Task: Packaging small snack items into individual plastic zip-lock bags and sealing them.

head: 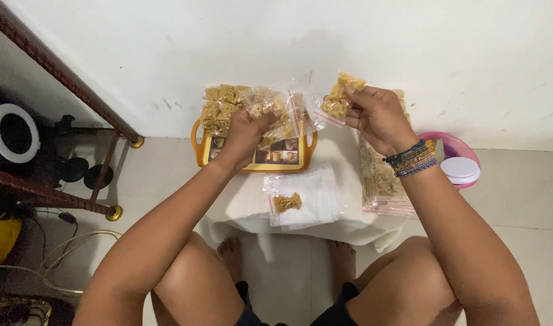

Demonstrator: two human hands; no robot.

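Knees flanking the table's near edge point(300, 232); left hand point(246, 130) pinching open bag point(285, 111), right hand point(376, 115) clamping snack pieces point(340, 96). Crumbs could spill past the bag's narrow mouth.

- We have one view only, from the camera on our head.
- It looks steeply down past our knees and feet to the small tabletop point(240, 208) near a white wall point(409, 54).
- It sits close, at arm's reach.
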